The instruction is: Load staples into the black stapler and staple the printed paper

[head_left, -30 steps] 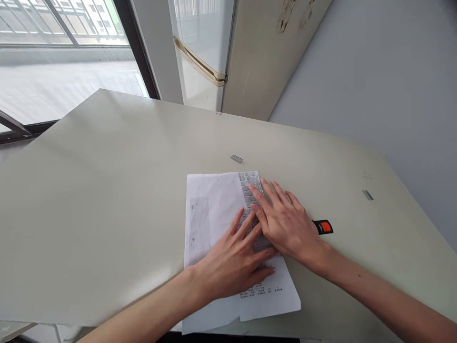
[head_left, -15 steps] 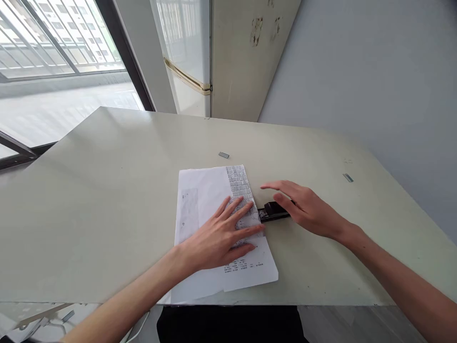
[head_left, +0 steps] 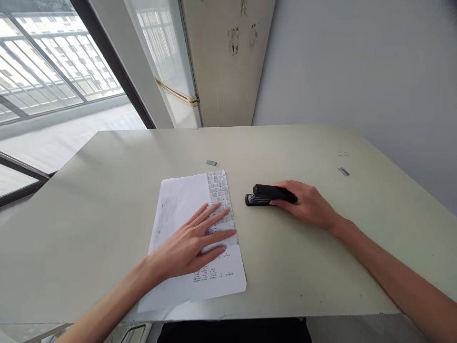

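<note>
Several sheets of paper (head_left: 178, 195) lie on the pale table, with a printed strip along their right side. My left hand (head_left: 194, 240) rests flat on them, fingers spread over the printed part. To the right of the paper, apart from its edge, is a black stapler (head_left: 269, 193) with its front end facing the paper. My right hand (head_left: 307, 205) grips the rear of the stapler, thumb along the near side and fingers over the far side. The palm hides the stapler's back end.
A small strip of staples (head_left: 211, 163) lies beyond the paper, and another staple strip (head_left: 343, 171) is at the far right. The table's (head_left: 107, 214) near edge runs close to my body. A fridge (head_left: 228, 85) and a wall stand behind, with a window at the left.
My right hand has gone from hovering with fingers extended over the stapler to gripping it. The stapler has come away from the paper's right edge. My left hand still lies on the paper.
</note>
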Demonstrator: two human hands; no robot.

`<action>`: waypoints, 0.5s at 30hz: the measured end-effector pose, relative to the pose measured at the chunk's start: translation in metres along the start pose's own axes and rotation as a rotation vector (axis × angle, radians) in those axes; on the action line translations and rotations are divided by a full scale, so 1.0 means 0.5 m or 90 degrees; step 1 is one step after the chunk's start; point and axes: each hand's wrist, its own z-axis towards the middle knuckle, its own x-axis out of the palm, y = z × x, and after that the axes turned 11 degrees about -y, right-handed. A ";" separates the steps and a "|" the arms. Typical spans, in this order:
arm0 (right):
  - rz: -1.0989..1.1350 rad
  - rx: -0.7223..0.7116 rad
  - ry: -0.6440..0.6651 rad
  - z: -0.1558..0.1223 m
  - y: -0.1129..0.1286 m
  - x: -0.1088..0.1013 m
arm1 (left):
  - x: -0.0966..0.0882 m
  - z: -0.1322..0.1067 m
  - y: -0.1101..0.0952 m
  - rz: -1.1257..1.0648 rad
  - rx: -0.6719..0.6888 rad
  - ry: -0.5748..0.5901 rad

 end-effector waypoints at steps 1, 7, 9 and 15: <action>0.015 0.010 -0.016 0.004 -0.008 0.004 | -0.002 0.000 0.002 0.004 0.003 0.003; 0.103 0.077 -0.044 0.004 -0.032 0.019 | -0.035 -0.029 0.039 0.055 -0.063 -0.046; 0.118 0.102 -0.043 0.003 -0.032 0.020 | -0.051 -0.052 0.058 0.076 -0.111 -0.049; 0.173 0.147 -0.045 0.009 -0.032 0.024 | -0.061 -0.100 0.075 0.113 -0.164 -0.018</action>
